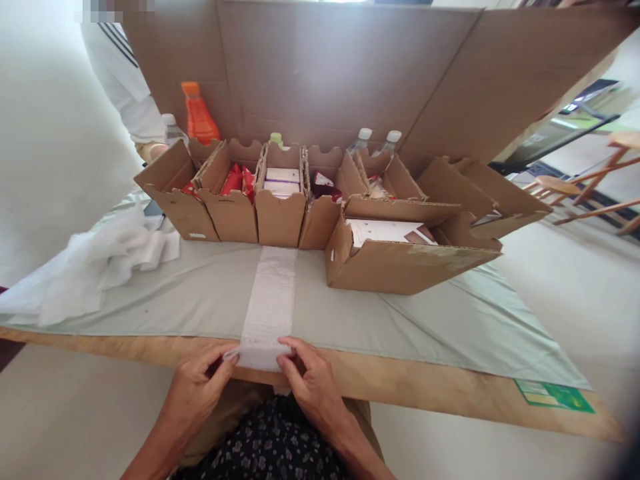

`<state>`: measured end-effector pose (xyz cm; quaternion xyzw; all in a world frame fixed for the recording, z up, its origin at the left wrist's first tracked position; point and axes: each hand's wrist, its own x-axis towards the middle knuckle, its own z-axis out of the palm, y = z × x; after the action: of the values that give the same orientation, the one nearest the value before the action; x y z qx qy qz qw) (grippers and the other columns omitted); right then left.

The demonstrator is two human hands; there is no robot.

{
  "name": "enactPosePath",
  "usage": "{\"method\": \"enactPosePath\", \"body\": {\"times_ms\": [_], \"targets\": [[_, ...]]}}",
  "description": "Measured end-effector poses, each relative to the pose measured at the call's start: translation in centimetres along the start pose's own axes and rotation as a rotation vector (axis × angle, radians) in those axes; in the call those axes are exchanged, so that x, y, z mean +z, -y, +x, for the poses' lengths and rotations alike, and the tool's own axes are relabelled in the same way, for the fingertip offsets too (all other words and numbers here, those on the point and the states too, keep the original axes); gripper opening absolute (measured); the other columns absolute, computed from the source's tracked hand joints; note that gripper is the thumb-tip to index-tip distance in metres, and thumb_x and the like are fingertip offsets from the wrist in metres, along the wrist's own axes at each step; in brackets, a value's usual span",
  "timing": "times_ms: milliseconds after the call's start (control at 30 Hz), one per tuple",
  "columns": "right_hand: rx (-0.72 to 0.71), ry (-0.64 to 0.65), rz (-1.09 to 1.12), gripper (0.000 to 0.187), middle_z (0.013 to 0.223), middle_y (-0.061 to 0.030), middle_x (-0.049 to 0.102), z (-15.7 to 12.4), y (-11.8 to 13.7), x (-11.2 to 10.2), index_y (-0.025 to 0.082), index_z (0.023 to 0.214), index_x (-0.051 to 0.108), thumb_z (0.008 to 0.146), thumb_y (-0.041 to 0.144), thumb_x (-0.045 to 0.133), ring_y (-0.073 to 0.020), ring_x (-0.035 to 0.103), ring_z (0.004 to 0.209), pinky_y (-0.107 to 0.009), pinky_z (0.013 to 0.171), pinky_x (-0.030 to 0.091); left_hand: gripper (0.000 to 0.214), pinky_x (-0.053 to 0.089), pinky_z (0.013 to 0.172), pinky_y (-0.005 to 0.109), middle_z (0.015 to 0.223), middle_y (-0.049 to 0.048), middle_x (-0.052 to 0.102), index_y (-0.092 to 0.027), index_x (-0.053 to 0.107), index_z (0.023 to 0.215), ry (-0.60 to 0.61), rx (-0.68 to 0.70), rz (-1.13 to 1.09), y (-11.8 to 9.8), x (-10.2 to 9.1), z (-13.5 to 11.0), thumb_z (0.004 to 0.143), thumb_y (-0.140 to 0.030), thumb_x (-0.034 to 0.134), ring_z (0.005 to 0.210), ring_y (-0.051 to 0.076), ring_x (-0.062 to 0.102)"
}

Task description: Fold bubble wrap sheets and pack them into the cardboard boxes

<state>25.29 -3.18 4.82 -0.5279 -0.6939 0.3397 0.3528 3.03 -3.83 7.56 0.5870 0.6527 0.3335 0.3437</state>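
A long strip of translucent white bubble wrap (270, 293) runs from the foot of the cardboard boxes to the table's front edge. Its near end is folded over at the edge. My left hand (203, 377) pinches the left corner of that fold between thumb and fingers. On the right corner, my right hand (311, 377) grips the wrap the same way. Between the two hands the folded end lies roughly level, and a bit of wrap hangs below the edge near my lap.
Open cardboard boxes (281, 217) stand in a row, holding red packets and small white boxes. Another box (400, 267) lies at an angle on the right. Crumpled wrap (115, 250) is heaped left. Bottles, one orange (200, 117), stand behind, before a cardboard panel (340, 73). A person (120, 80) stands back left.
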Motion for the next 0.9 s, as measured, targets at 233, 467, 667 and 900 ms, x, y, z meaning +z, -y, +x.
{"method": "enactPosePath", "body": {"times_ms": [233,467,667,900], "targets": [[-0.155,-0.230,-0.266,0.037,0.093,-0.0070,0.072,0.5,-0.7,-0.9,0.017,0.131,0.057,0.094,0.016,0.058,-0.0221,0.067,0.079,-0.038,0.075,0.054,0.026,0.040,0.062,0.028,0.062,-0.0008,0.062,-0.020,0.071,0.085,0.067,0.076,0.403,-0.8,1.7,4.8,0.086,-0.037,0.051,0.059,0.016,0.057],[-0.365,0.066,-0.382,0.037,0.136,-0.0127,0.064,-0.3,0.2,-1.0,0.020,0.124,0.061,0.087,0.013,0.064,-0.0315,0.059,0.121,-0.049,0.096,0.048,0.024,0.037,0.060,0.030,0.062,-0.0008,0.064,-0.018,0.072,0.103,0.099,0.015,0.490,0.2,2.2,5.3,0.089,-0.026,0.054,0.060,0.019,0.061],[-0.385,-0.018,-0.334,0.023,0.114,-0.0071,0.075,0.7,-0.7,-0.4,0.020,0.112,0.065,0.095,0.007,0.055,-0.0257,0.066,0.105,-0.042,0.089,0.047,0.045,0.051,0.096,0.041,0.124,0.0131,0.069,-0.020,0.058,0.136,-0.019,0.541,0.452,1.4,0.9,1.2,0.093,-0.030,0.060,0.116,0.029,0.063],[-0.261,-0.032,-0.206,0.019,0.094,-0.0036,0.076,1.1,-0.4,-1.1,0.020,0.110,0.066,0.098,0.011,0.055,-0.0207,0.067,0.083,-0.037,0.078,0.049,0.024,0.057,0.079,0.032,0.093,0.0047,0.075,-0.021,0.068,0.115,-0.002,0.580,0.304,1.9,1.6,0.9,0.097,-0.016,0.052,0.086,0.020,0.069]]}}
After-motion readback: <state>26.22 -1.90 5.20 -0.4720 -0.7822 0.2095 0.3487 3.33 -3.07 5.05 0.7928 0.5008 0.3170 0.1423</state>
